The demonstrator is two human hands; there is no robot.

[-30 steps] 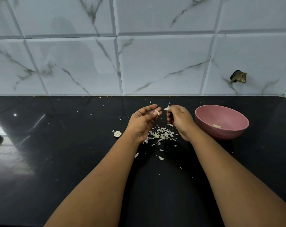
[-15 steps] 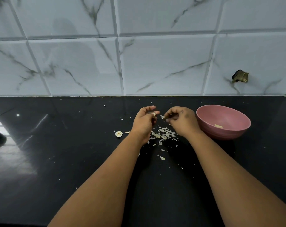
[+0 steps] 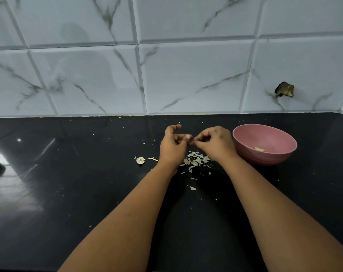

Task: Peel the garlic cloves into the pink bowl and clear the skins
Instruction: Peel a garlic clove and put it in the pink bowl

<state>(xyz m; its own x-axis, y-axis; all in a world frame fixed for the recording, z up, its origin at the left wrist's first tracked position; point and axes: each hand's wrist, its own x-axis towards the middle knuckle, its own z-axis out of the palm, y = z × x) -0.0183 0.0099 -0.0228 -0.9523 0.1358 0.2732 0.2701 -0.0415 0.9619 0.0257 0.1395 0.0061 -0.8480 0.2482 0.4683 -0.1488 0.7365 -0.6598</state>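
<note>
Meeting fingertip to fingertip above a heap of garlic skins (image 3: 196,160), the left hand (image 3: 173,147) and right hand (image 3: 215,143) are pinching a small garlic clove (image 3: 190,141) between them, though it is largely hidden by the fingers. The pink bowl (image 3: 265,144) is sitting just right of the right hand on the black surface (image 3: 68,193), holding one peeled clove (image 3: 259,149). A garlic root end (image 3: 140,160) is lying left of the left wrist.

Glossy black stone countertop (image 3: 68,193), reflecting a bright patch of light at its left side. Behind it, a white marble-veined tiled wall (image 3: 186,75). A small dark, ragged-edged hole (image 3: 284,90) in the right-hand tile.
</note>
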